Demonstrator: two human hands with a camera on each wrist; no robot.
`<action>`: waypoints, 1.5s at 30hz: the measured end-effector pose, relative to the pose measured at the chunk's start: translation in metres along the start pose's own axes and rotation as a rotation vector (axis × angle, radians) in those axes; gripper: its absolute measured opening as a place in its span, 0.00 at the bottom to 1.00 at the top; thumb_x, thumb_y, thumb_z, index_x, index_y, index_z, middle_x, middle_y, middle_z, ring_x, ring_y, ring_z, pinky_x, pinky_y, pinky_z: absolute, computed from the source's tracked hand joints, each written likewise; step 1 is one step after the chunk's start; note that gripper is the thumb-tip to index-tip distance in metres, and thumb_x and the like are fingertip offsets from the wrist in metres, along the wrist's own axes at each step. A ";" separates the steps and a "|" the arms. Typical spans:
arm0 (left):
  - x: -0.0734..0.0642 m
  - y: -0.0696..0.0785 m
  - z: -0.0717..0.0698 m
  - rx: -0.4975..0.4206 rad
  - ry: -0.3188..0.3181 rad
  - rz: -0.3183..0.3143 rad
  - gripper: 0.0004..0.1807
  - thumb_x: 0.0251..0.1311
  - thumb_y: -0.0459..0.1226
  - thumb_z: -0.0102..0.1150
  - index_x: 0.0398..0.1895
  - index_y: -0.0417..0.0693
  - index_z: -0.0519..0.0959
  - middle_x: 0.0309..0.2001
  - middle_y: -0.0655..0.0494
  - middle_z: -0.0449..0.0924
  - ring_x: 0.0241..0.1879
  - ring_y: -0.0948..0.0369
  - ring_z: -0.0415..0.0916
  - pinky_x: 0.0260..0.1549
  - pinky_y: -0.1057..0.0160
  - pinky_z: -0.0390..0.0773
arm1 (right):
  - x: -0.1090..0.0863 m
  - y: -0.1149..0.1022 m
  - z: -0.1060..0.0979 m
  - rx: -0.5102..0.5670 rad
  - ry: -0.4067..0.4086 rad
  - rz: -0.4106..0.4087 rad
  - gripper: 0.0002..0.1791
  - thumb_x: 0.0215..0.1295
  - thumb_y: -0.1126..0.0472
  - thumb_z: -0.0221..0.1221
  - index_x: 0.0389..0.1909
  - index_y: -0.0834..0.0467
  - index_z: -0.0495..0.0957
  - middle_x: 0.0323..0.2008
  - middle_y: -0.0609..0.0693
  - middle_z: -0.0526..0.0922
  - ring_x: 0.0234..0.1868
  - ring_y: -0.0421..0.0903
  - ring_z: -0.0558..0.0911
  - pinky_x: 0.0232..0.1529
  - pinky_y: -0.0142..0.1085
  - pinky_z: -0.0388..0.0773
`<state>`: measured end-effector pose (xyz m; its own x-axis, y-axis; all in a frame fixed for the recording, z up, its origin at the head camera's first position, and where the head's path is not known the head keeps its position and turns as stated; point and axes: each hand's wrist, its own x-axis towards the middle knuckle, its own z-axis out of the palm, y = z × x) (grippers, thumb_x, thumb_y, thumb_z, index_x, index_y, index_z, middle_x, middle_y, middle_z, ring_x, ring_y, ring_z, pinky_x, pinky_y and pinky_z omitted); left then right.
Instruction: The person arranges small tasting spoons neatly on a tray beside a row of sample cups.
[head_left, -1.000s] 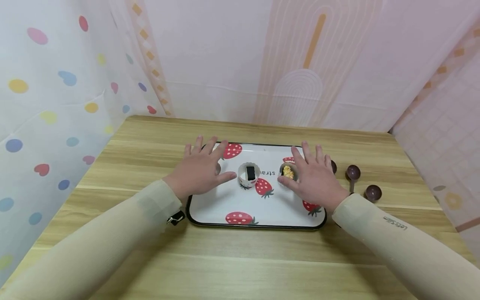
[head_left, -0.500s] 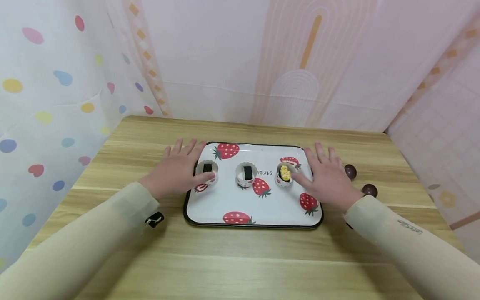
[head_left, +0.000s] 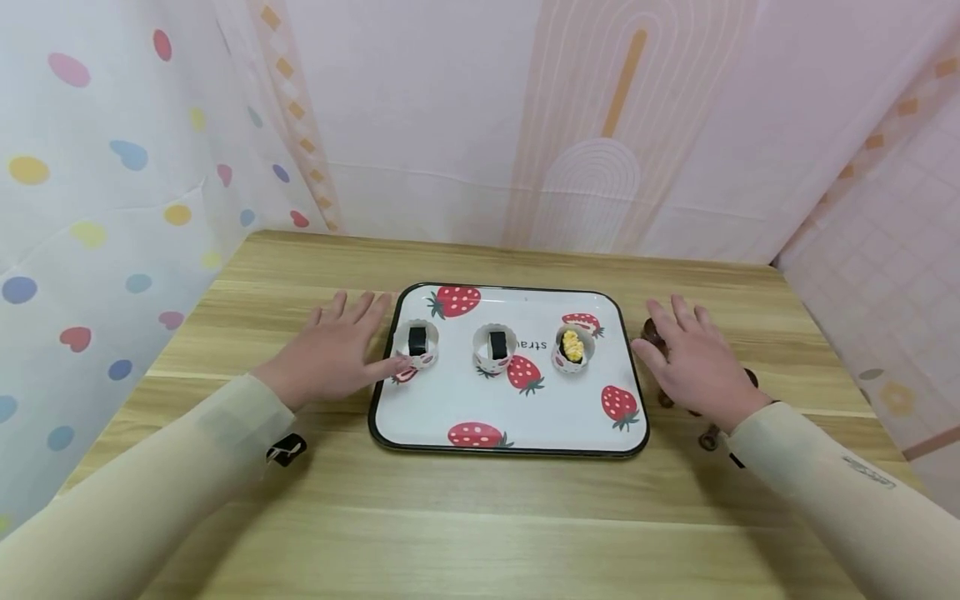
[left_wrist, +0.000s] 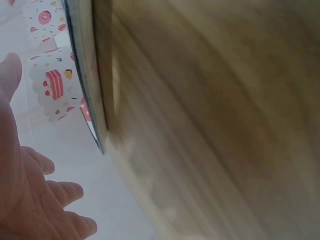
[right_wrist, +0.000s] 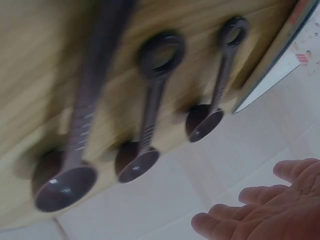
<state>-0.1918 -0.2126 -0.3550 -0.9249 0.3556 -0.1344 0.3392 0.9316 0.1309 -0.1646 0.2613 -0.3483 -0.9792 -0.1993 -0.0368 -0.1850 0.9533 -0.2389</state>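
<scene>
Black-rimmed white rectangular strawberry tray (head_left: 442,408): mid wood-grain desk (head_left: 465,517), which stretches broadly before its near edge.
Left hand (head_left: 326,354): fingers spread, thumb over rim.
Right hand (head_left: 696,364): spread, near brown round-bowled spoons (right_wrist: 151,112).
Change: hands farther apart.

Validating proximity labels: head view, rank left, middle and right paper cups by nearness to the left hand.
From the left hand:
1. Left cup: left edge of the tray.
2. Middle cup: near its centre.
3. Right cup: its right half.
</scene>
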 end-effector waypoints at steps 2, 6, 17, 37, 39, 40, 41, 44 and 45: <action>-0.002 -0.002 0.001 -0.002 -0.017 -0.001 0.61 0.66 0.77 0.43 0.88 0.49 0.40 0.85 0.36 0.42 0.81 0.25 0.35 0.74 0.21 0.41 | -0.002 0.005 -0.001 -0.010 -0.011 0.005 0.42 0.84 0.37 0.39 0.85 0.61 0.48 0.82 0.76 0.43 0.79 0.82 0.45 0.77 0.73 0.46; -0.005 -0.004 0.003 -0.015 -0.041 -0.002 0.59 0.68 0.73 0.48 0.88 0.48 0.41 0.86 0.36 0.41 0.81 0.25 0.34 0.73 0.21 0.41 | -0.005 0.015 -0.002 -0.018 -0.037 0.025 0.42 0.85 0.37 0.38 0.85 0.61 0.48 0.81 0.78 0.43 0.78 0.83 0.47 0.77 0.72 0.47; -0.011 -0.006 0.012 0.010 -0.086 -0.007 0.59 0.67 0.74 0.49 0.87 0.45 0.45 0.85 0.34 0.45 0.81 0.25 0.38 0.72 0.20 0.42 | -0.019 0.032 -0.008 -0.019 -0.079 0.103 0.40 0.84 0.44 0.45 0.84 0.64 0.49 0.79 0.80 0.46 0.78 0.80 0.52 0.75 0.72 0.54; -0.018 -0.004 0.015 -0.043 -0.187 0.032 0.57 0.70 0.72 0.47 0.86 0.42 0.47 0.83 0.31 0.48 0.80 0.25 0.44 0.68 0.19 0.54 | -0.045 0.050 -0.014 -0.085 -0.050 0.128 0.38 0.80 0.48 0.54 0.78 0.70 0.61 0.67 0.79 0.72 0.66 0.79 0.73 0.63 0.71 0.70; -0.018 -0.004 0.015 -0.047 -0.194 0.033 0.58 0.70 0.72 0.47 0.86 0.42 0.47 0.83 0.31 0.48 0.80 0.25 0.43 0.68 0.19 0.55 | -0.047 0.052 -0.014 -0.088 -0.059 0.124 0.37 0.79 0.49 0.55 0.77 0.70 0.62 0.66 0.78 0.73 0.65 0.79 0.74 0.63 0.71 0.71; -0.018 -0.004 0.015 -0.048 -0.197 0.034 0.58 0.69 0.72 0.47 0.86 0.42 0.47 0.83 0.31 0.47 0.80 0.25 0.43 0.68 0.19 0.55 | -0.049 0.052 -0.014 -0.084 -0.061 0.126 0.37 0.79 0.48 0.56 0.77 0.70 0.63 0.66 0.78 0.74 0.64 0.79 0.74 0.62 0.71 0.71; -0.018 -0.004 0.015 -0.047 -0.199 0.035 0.58 0.69 0.72 0.47 0.86 0.42 0.47 0.83 0.31 0.47 0.80 0.25 0.43 0.68 0.19 0.56 | -0.050 0.053 -0.014 -0.081 -0.059 0.126 0.37 0.78 0.48 0.56 0.76 0.69 0.65 0.63 0.77 0.77 0.60 0.77 0.78 0.60 0.70 0.74; -0.019 -0.004 0.016 -0.044 -0.203 0.036 0.59 0.68 0.73 0.47 0.86 0.42 0.46 0.84 0.32 0.47 0.80 0.25 0.44 0.68 0.19 0.56 | -0.054 0.055 -0.014 -0.055 -0.064 0.135 0.27 0.77 0.48 0.59 0.62 0.67 0.77 0.45 0.67 0.87 0.42 0.65 0.85 0.44 0.60 0.81; -0.019 -0.004 0.016 -0.044 -0.203 0.038 0.59 0.68 0.73 0.47 0.86 0.42 0.46 0.84 0.31 0.47 0.80 0.24 0.44 0.68 0.19 0.56 | -0.056 0.055 -0.014 -0.047 -0.069 0.143 0.23 0.76 0.47 0.60 0.55 0.65 0.79 0.38 0.62 0.86 0.37 0.59 0.83 0.39 0.54 0.80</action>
<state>-0.1729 -0.2216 -0.3684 -0.8567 0.4023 -0.3229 0.3611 0.9147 0.1816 -0.1213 0.3280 -0.3460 -0.9882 -0.0746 -0.1340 -0.0497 0.9823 -0.1806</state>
